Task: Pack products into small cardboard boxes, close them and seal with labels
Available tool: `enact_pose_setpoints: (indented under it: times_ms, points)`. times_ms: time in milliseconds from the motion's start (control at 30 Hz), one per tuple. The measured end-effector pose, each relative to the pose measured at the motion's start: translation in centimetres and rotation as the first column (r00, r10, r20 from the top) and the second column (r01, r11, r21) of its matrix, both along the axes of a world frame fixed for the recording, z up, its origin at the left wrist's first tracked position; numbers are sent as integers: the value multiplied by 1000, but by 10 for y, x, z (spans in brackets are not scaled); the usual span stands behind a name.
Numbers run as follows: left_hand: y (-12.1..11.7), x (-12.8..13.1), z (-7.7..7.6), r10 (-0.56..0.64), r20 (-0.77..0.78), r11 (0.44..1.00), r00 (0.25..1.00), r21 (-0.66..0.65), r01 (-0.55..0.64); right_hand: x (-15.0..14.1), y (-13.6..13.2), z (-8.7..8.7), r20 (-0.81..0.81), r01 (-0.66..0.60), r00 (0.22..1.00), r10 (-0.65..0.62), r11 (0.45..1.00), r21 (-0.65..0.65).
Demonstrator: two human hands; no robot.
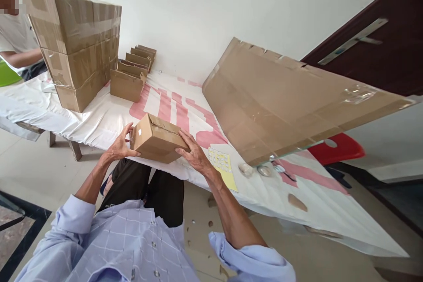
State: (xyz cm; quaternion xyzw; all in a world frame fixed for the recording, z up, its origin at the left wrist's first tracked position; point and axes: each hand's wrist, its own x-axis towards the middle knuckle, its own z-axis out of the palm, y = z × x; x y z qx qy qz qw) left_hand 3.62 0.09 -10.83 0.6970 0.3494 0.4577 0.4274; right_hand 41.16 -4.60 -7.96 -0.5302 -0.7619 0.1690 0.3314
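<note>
Between my two hands is a small brown cardboard box (161, 143), tilted at the table's near edge, with a small white label on its left end. A seam runs along its top. My left hand (120, 143) grips the left end, thumb low and fingers at the far side. My right hand (194, 152) holds the right end, fingers on top and thumb on the near face. The box's underside is hidden. Right of my right hand lies a yellow sheet of stickers (223, 165), with rolls of clear tape (245, 169) beyond it.
Open cardboard boxes (127, 86) stand in a row at the back. Tall taped cartons (84, 44) are stacked on the left, with a person (20, 44) behind them. A big cardboard panel (280, 101) leans on the right. A red stool (343, 147) stands beyond the table (333, 205).
</note>
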Motion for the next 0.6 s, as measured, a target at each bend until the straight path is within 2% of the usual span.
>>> enact_pose_setpoints:
  times_ms: [133, 400, 500, 600]
  points:
    - [-1, 13, 10, -8, 28, 998, 1000, 61, 6, 9, -4, -1, -26, 7, 1000, -7, 1000, -10]
    - [-12, 20, 36, 16, -89, 992, 996, 129, -5, 12, -9, 6, -85, 3, 996, -9, 998, -64]
    - [-18, 22, 41, 48, -122, 988, 991, 149, -30, 8, -11, 24, -91, 30, 995, -30, 1000, 4]
    - [-25, 27, 47, 91, -157, 983, 983, 173, -64, -9, -16, 58, -102, 93, 992, -71, 968, 232]
